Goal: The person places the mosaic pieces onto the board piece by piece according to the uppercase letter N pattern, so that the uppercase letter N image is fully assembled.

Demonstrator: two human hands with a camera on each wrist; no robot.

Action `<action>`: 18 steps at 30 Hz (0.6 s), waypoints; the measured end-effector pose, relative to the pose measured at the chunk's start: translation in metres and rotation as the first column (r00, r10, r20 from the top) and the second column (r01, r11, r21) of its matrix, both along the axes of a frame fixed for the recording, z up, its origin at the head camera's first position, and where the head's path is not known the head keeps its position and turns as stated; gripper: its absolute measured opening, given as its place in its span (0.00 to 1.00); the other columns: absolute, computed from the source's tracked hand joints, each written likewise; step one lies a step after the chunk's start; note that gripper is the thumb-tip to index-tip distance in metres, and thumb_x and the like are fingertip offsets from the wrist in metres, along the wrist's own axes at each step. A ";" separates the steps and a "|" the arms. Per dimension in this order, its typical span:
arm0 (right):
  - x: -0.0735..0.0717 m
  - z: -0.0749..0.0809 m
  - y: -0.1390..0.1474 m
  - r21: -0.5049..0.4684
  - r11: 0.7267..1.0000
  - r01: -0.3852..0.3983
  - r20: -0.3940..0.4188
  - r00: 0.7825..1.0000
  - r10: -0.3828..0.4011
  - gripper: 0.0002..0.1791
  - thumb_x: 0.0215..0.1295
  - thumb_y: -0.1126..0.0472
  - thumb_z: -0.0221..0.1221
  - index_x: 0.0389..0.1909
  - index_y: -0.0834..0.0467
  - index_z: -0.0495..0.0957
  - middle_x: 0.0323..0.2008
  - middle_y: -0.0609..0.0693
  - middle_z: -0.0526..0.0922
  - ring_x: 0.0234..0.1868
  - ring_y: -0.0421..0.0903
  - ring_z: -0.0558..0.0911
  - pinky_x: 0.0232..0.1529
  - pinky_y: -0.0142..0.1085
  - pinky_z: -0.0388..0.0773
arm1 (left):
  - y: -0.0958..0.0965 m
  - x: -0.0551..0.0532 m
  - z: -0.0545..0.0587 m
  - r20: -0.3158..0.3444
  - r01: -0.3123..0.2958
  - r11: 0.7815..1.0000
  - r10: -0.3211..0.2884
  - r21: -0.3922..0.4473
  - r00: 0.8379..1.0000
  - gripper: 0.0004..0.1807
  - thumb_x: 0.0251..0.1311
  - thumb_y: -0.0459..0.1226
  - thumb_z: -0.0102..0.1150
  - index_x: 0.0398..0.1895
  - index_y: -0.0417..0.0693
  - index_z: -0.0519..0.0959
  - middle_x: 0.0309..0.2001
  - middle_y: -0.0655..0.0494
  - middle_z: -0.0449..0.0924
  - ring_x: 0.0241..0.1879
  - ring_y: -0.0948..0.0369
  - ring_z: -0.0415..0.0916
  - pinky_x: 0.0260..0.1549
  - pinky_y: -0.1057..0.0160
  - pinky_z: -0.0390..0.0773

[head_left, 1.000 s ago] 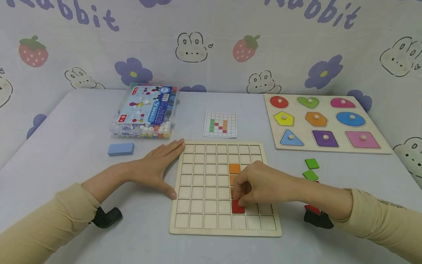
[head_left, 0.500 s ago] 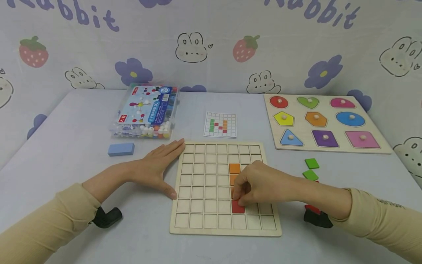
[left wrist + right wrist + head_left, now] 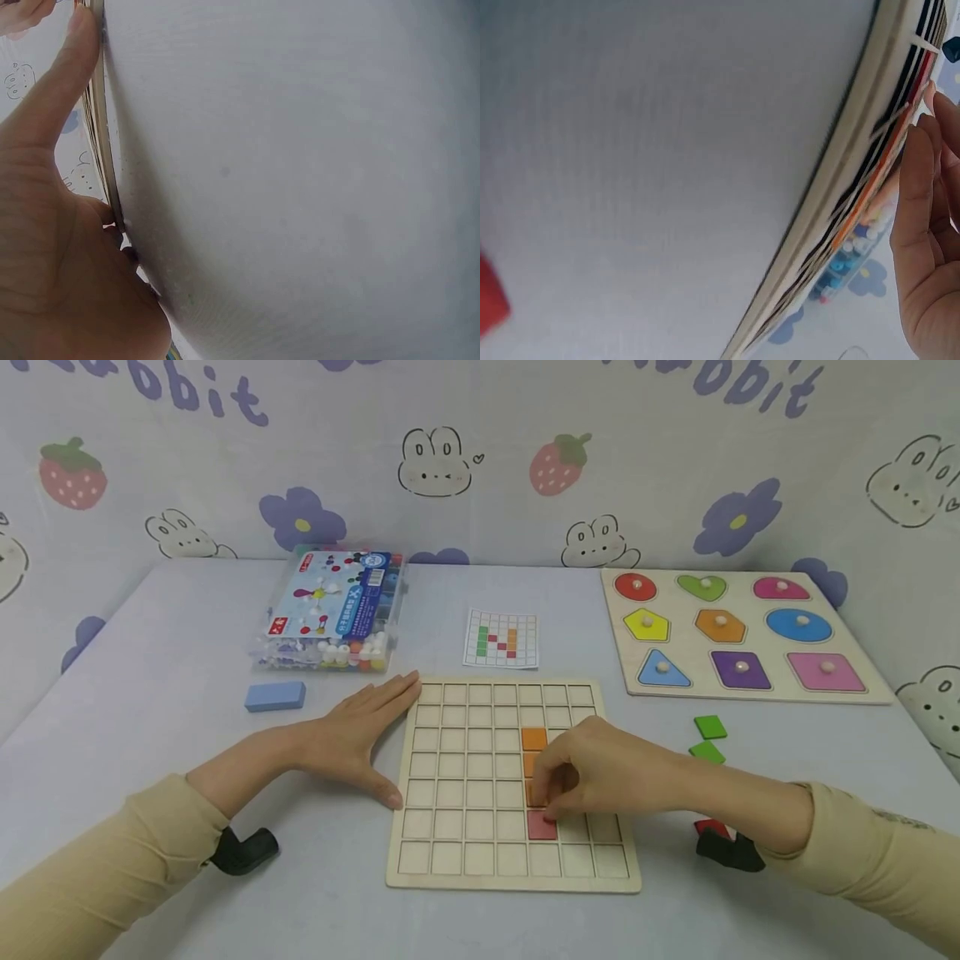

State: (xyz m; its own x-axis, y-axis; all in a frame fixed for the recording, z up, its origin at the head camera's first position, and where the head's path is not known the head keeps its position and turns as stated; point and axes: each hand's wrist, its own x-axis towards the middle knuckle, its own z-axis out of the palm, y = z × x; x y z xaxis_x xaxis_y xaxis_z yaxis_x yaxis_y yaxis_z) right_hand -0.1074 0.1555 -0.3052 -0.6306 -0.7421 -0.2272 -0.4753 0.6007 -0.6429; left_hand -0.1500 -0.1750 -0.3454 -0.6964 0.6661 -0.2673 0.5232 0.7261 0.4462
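My right hand (image 3: 600, 768) is over the right part of a wooden grid board (image 3: 450, 881). Its bent thumb and index finger pinch the upper right edge of a square red tile (image 3: 542, 827), which overlaps a cell in the second row from the front. Straight behind it in the same column are orange tiles (image 3: 534, 740), the nearer ones partly covered by the fingers. My left hand (image 3: 348, 739) lies spread at the board's left side, with thumb and fingertips at its edge. In the left wrist view the left thumb (image 3: 64, 86) lies along the board's side.
Green tiles (image 3: 710, 727) and another red tile (image 3: 711, 828) lie right of the board. A printed pattern card (image 3: 501, 639) lies behind it. A clear bead box (image 3: 330, 602) and a blue block (image 3: 275, 696) are at left, a shape puzzle board (image 3: 750, 635) at back right.
The red tile under my right fingers looks paler now and stays over the same cell. My right forearm has shifted slightly right. My left hand stays on the board's edge.
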 end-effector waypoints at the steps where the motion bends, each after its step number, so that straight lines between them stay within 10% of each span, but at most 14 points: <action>1: 0.000 0.001 0.001 -0.002 1.000 0.002 -0.003 1.000 -0.002 0.07 0.55 0.62 0.71 0.27 0.46 0.84 0.24 0.35 0.82 0.27 0.33 0.78 0.31 0.26 0.79 | 0.000 0.000 0.000 -0.001 0.000 1.000 0.000 0.000 1.000 0.73 0.40 0.62 0.75 0.80 0.42 0.38 0.82 0.48 0.29 0.81 0.46 0.29 0.78 0.38 0.38; 18: -0.008 0.012 0.053 0.056 0.998 0.039 -0.014 0.999 -0.038 0.06 0.57 0.55 0.70 0.35 0.41 0.85 0.30 0.34 0.83 0.32 0.34 0.78 0.35 0.26 0.80 | 0.000 -0.001 0.000 -0.006 0.006 1.000 -0.006 -0.002 1.000 0.73 0.40 0.62 0.75 0.80 0.42 0.38 0.82 0.47 0.29 0.81 0.45 0.30 0.78 0.38 0.38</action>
State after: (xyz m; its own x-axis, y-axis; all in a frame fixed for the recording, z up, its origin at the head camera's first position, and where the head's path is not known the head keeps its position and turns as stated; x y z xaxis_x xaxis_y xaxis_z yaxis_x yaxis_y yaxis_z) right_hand -0.1150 0.2083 -0.2931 -0.6615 -0.7038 -0.2589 -0.4596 0.6533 -0.6016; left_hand -0.1508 -0.1752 -0.3454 -0.6938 0.6699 -0.2643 0.5305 0.7236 0.4416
